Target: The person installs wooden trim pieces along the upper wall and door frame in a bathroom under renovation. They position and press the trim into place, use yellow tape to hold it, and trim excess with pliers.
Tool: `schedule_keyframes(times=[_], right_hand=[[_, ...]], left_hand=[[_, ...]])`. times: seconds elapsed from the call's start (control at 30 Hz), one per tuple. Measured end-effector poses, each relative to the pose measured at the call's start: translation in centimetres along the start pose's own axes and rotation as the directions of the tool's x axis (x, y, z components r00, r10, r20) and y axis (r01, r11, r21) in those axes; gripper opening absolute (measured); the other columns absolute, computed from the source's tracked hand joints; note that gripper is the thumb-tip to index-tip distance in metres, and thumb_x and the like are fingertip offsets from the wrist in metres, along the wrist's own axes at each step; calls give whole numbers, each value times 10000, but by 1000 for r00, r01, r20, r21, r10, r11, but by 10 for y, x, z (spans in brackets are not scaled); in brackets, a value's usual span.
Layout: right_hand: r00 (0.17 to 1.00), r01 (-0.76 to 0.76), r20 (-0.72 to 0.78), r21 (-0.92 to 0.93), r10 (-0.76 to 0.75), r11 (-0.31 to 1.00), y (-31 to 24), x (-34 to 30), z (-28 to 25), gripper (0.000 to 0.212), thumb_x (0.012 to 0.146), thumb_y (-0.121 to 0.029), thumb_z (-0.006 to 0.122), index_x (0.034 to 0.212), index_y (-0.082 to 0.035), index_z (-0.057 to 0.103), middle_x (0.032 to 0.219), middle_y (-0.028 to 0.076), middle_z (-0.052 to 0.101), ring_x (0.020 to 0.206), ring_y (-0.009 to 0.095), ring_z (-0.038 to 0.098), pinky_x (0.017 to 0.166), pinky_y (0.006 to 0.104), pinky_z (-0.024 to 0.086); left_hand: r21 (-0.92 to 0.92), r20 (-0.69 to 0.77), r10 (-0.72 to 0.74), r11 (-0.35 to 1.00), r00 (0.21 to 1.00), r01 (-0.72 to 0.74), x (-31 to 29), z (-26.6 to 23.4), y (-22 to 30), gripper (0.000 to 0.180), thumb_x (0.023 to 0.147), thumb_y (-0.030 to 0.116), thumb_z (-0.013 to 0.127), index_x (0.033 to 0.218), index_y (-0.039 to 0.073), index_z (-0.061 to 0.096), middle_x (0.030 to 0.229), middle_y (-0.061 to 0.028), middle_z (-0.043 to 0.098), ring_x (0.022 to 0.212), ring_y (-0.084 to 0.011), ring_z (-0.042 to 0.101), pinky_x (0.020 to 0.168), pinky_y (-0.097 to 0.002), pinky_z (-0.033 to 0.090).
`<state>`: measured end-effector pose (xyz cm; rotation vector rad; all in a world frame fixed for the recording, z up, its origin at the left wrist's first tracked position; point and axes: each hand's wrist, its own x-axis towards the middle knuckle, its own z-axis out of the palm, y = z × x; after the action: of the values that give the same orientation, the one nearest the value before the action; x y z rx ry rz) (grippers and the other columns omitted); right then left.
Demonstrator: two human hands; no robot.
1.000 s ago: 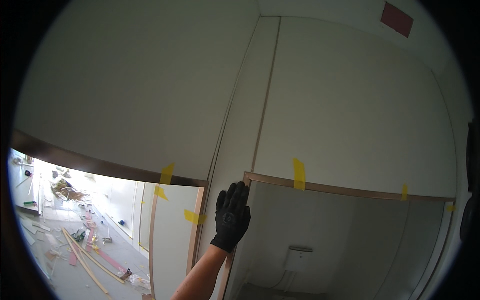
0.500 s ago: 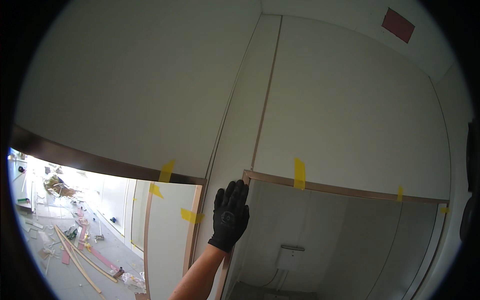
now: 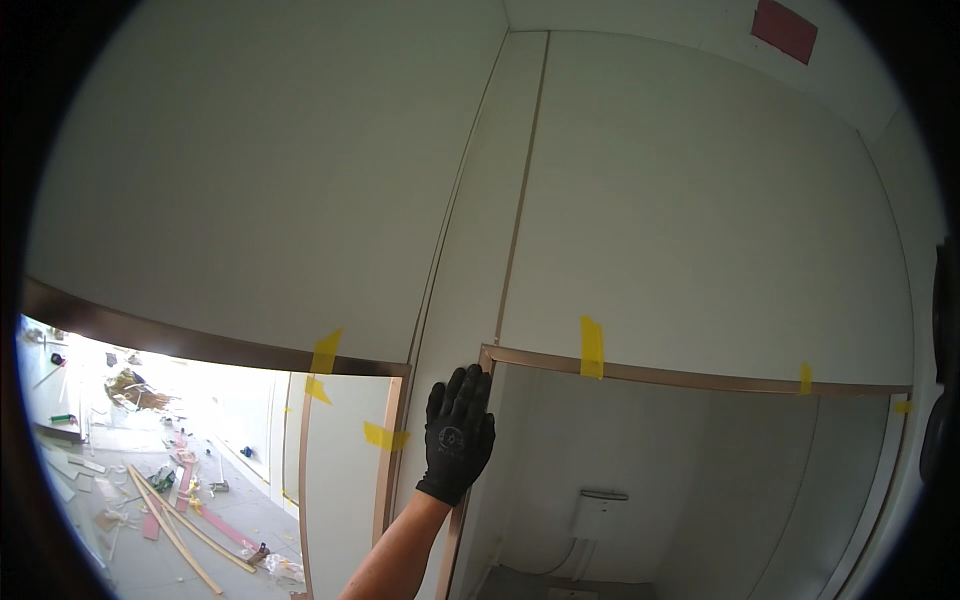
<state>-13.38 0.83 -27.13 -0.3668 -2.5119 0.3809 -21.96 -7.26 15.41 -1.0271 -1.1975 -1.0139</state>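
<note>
My left hand (image 3: 458, 437), in a black glove, lies flat against the pale wall strip (image 3: 455, 300) between two framed openings. Its fingers point upward, held side by side, and nothing shows in them. The fingertips are at the upper left corner of the right opening's bronze-coloured frame (image 3: 650, 373); the palm side is hidden. Yellow tape (image 3: 592, 347) sticks across that frame's top edge. More yellow tape (image 3: 385, 436) is on the upright trim of the left opening. My right hand is out of view.
Through the left opening, long wooden strips (image 3: 175, 530), pink strips (image 3: 225, 527) and scraps litter the grey floor. The right opening shows a dim room with a white fixture (image 3: 602, 512). A red square (image 3: 784, 31) marks the ceiling.
The view has tilted slightly, bringing the left opening's trim lower. My left hand keeps its place beside the right frame's corner, fingers still stretched.
</note>
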Motion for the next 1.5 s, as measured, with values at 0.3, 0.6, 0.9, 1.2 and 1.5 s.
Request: schedule_keyframes(times=[0.3,0.6,0.9,1.2,1.5], right_hand=[[996,74,-58,63,-71,995,-12,-4,-21,240,925,-294,643,951,-55,638,830,226,671,780,447,641,676,527,508],[997,66,-54,125,-59,990,-24,-6,-32,232,922,-275,639,951,-45,643,803,224,669,790,437,649,700,529,510],[991,121,-61,79,-116,990,8,4,6,284,932,-329,610,951,-49,655,820,214,680,794,430,650,725,530,511],[946,151,-287,-24,-152,988,-14,-8,7,302,927,-354,618,898,-53,630,766,194,670,702,421,638,663,538,504],[963,191,-230,216,-140,958,-24,-9,-12,212,884,-283,667,902,-74,636,777,148,688,686,368,648,627,475,512]], left_hand=[[18,12,2,1000,1000,-3,-2,2,-1,614,884,74,572,1482,65,436,1550,-140,412,1458,-300,355,1199,-487,245],[29,9,9,1000,1000,-9,-2,6,-2,643,876,87,580,1497,83,414,1542,-143,419,1446,-307,373,1190,-505,248],[51,9,14,999,1000,-15,-2,5,-2,633,876,88,584,1487,64,424,1533,-154,428,1442,-314,376,1188,-502,252],[37,16,22,999,1000,-22,-3,8,-3,625,881,86,587,1482,52,420,1537,-159,421,1452,-325,356,1196,-498,245],[83,65,-26,996,998,21,1,1,-2,717,863,133,673,1507,43,371,1523,-178,410,1422,-335,374,1180,-478,279]])
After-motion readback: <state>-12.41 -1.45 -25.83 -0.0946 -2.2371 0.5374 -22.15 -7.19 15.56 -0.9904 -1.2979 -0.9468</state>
